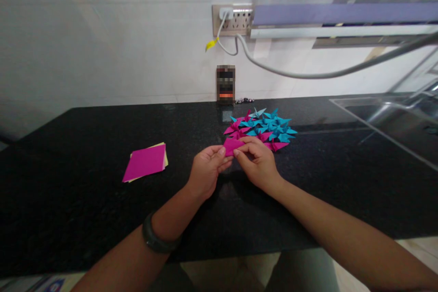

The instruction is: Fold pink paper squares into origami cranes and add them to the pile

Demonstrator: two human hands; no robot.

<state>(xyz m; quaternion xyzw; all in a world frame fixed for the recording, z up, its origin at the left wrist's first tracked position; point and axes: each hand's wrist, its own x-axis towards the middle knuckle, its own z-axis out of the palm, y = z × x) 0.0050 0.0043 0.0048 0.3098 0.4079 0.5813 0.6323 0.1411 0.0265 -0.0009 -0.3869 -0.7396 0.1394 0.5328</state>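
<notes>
Both hands pinch a small folded piece of magenta paper (232, 145) just above the black counter (85, 191). My left hand (207, 171) grips its left edge with thumb and fingers closed. My right hand (257, 160) holds the right side, fingers curled over it. Just behind the hands lies a heap of several folded paper cranes (265, 127) in blue and magenta. A dark band sits on my left wrist.
A stack of flat paper squares (146, 162), magenta on top and pale yellow beneath, lies to the left. A phone (226, 83) leans against the wall. A wall socket (232, 19) trails a grey cable. A steel sink (393, 123) is at the right.
</notes>
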